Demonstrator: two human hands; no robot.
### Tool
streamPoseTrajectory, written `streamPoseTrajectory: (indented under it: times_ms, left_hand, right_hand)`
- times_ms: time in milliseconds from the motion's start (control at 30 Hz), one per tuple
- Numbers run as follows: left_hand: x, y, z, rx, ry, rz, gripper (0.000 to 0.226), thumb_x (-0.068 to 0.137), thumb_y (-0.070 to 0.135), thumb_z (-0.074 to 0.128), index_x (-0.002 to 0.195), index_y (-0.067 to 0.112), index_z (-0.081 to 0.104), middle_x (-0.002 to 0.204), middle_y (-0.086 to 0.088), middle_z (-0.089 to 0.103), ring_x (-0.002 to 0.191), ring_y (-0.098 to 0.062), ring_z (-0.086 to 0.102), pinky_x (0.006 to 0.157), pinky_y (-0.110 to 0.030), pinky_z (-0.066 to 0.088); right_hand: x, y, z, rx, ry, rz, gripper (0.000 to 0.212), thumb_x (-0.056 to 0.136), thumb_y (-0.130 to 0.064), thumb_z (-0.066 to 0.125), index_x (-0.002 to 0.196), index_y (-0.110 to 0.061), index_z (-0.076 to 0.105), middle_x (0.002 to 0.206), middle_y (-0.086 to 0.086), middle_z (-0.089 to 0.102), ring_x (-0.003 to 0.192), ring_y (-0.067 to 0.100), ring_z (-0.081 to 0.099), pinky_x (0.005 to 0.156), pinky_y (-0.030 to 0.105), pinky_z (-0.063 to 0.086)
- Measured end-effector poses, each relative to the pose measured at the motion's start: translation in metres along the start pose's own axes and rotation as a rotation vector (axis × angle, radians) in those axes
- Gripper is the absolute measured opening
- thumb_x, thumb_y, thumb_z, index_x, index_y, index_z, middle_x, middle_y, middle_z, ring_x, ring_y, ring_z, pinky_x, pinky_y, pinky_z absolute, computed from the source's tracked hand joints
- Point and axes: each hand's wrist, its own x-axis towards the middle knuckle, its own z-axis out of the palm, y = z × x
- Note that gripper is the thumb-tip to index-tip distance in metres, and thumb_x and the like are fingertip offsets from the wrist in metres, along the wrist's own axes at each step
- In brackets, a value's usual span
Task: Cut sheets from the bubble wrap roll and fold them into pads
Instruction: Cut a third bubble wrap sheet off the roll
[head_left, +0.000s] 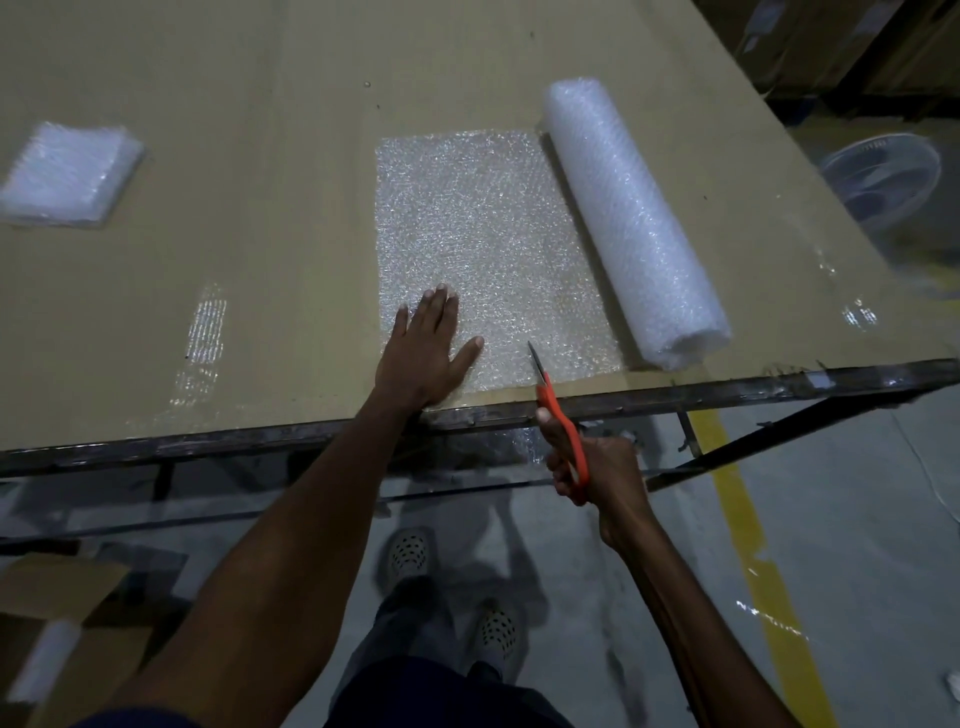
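Note:
A white bubble wrap roll (631, 223) lies on the tan table (260, 208), running from far to near at the right. An unrolled sheet (483, 223) spreads flat to its left, still joined to the roll. My left hand (426, 353) presses flat on the sheet's near left corner, fingers spread. My right hand (587, 467) hangs just off the table's front edge and grips orange-handled scissors (558, 410). Their blades point up onto the sheet's near edge, between my left hand and the roll. A folded bubble wrap pad (70, 174) rests at the far left.
The table's dark metal front edge (675, 395) runs across the view. A fan (883, 176) stands beyond the right edge. Cardboard boxes (57, 623) sit on the floor at lower left. A yellow floor line (748, 545) runs at the right. My feet (452, 587) are below the table.

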Motion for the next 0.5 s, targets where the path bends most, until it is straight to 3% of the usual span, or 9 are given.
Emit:
streamPoseTrajectory:
  times_ms: [500]
  left_hand:
    - [0.000, 0.000, -0.001, -0.025, -0.015, -0.008, 0.076, 0.102, 0.060, 0.022, 0.158, 0.009, 0.014, 0.166, -0.008, 0.004, 0.153, -0.020, 0.000, 0.123, -0.046, 0.000]
  right_hand:
    - [0.007, -0.007, 0.009, -0.024, 0.008, -0.035, 0.037, 0.076, -0.045, 0.081, 0.063, -0.012, 0.073, 0.061, 0.012, 0.058, 0.045, 0.016, 0.047, 0.040, 0.018, 0.034]
